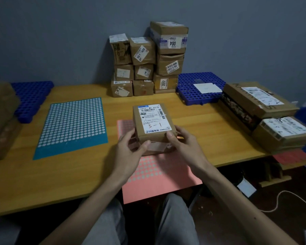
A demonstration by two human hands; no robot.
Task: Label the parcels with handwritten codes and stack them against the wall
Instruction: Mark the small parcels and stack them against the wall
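A small brown cardboard parcel (153,124) sits in front of me over a pink sticker sheet (159,175). Its white shipping label carries a red handwritten "3-1". My left hand (129,149) grips the parcel's near left corner and my right hand (182,140) grips its near right corner. A stack of several taped parcels (148,62) stands against the grey wall at the back of the wooden table (60,174).
A teal sticker sheet (72,126) lies to the left. Blue perforated trays sit at back left (31,98) and back right (198,87). More parcels (265,110) are piled at the right edge, and blurred boxes (0,114) at the far left.
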